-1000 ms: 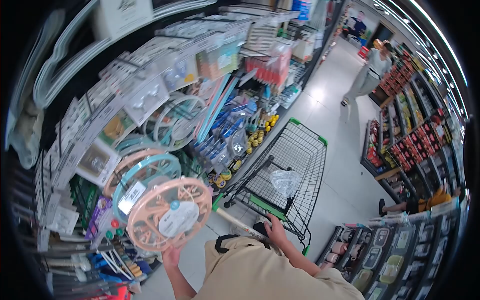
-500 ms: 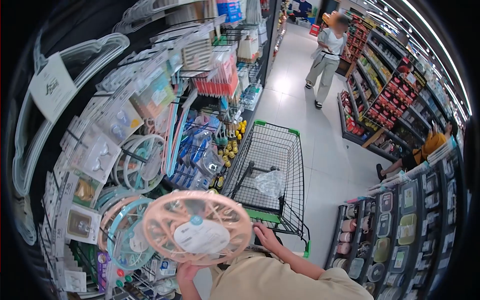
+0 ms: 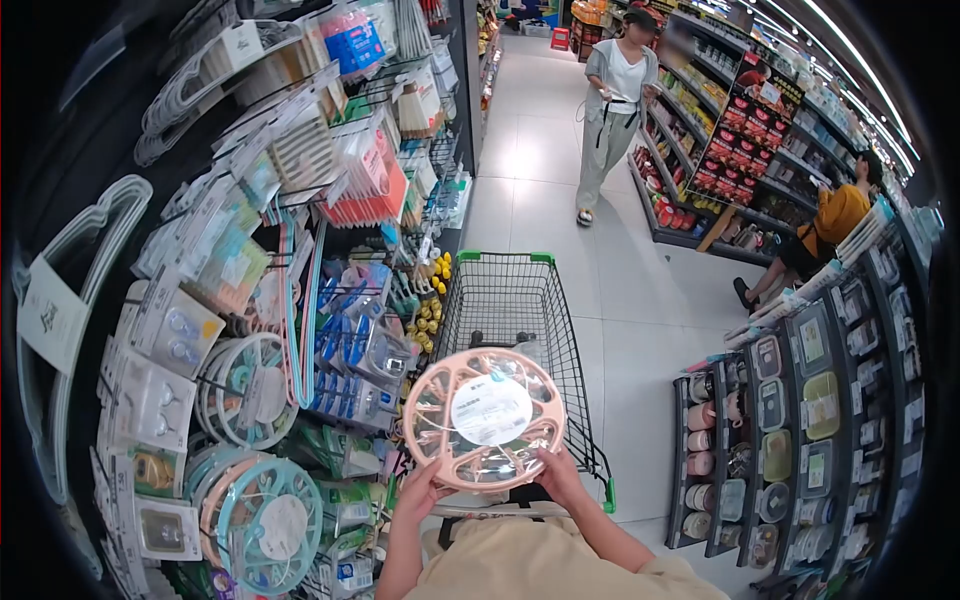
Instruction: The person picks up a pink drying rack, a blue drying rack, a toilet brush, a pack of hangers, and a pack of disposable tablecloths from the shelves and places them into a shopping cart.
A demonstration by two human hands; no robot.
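A round pink rack wrapped in clear film, with a white label, is the pink round item held over the near end of the cart. My left hand grips its lower left rim. At its lower right rim, my right hand is closed on the edge. Behind the item stands a black wire shopping cart with green corners. Similar round racks in teal and white hang on the display at the left.
Hangers and packaged goods fill the left shelving. A person stands in the aisle beyond the cart. Another person in orange sits or crouches at the right. Shelves of containers line the near right.
The pink round item has moved right, away from the display, and over the cart's near end. My right hand now holds its rim too. The standing person has come nearer.
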